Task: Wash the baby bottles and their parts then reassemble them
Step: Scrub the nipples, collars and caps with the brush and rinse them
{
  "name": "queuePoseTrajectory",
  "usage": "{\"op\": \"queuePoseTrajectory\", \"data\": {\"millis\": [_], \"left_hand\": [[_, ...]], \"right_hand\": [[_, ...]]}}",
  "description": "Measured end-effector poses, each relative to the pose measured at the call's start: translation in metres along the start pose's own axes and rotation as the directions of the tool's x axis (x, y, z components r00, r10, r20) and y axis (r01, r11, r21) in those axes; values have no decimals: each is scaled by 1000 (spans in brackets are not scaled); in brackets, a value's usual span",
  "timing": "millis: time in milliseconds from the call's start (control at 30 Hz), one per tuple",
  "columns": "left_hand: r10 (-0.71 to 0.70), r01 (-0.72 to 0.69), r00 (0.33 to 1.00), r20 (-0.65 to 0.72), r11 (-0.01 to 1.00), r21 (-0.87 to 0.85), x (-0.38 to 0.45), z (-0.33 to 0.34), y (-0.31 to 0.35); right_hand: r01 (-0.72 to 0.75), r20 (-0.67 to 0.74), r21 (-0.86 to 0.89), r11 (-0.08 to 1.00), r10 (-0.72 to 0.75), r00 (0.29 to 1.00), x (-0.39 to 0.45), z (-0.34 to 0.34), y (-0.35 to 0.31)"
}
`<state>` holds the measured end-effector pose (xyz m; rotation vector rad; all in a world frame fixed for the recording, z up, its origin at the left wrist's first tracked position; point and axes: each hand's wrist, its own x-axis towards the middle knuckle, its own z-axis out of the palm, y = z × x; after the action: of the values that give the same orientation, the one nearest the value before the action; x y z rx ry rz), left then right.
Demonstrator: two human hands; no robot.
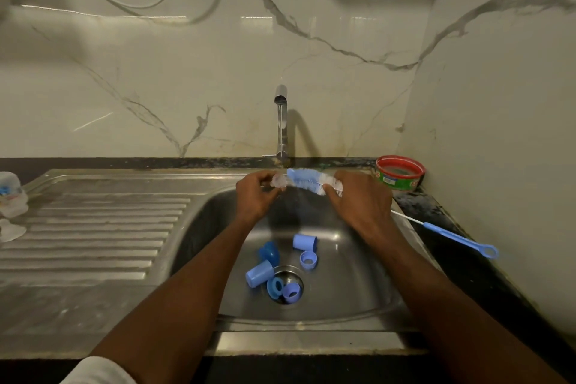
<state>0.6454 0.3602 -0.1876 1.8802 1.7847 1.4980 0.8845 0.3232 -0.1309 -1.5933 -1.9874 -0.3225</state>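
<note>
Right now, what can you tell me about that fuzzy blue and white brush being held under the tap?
The bottle brush has a thick head of soft-looking bristles, blue along the middle and tip, white nearer the right hand, which grips its base and hides any handle. It lies roughly level over the sink, tip pointing left under the running tap, meeting a small clear part pinched in the left hand.

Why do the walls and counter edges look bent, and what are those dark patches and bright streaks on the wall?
Head view: wide-angle lens bows the sink edges and wall lines; light glares in streaks along the glossy marble; the tap throws a dark shadow rightwards; corners fall dim; the bottle at far left looks smeared.
</note>
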Motion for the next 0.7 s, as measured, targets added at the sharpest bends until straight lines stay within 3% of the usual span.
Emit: {"op": "queuePoseTrajectory", "data": {"millis": [100,233,400,567,633,700], "left_hand": [[17,-17,1000,5,1000,-5,0,-4,-2],[171,-175,981,89,984,41,0,-10,-5],[303,-313,949,92,940,133,6,-19,-9],[387,-444,874,293,881,164,10,-19,-11],[412,-469,867,279,864,183,9,-17,-6],[441,-487,868,229,846,216,7,-14,-5]], "right_hand": [[64,20,5,998,-64,998,-2,1,-4],[104,54,36,994,-106,993,-1,6,-5],[214,52,23,976,-215,975,4,4,-2],[275,72,-152,950,-266,961,7,-3,-8],[221,80,-204,954,-209,975,5,1,-12],[27,173,-121,992,-5,985,6,5,-16]]}}
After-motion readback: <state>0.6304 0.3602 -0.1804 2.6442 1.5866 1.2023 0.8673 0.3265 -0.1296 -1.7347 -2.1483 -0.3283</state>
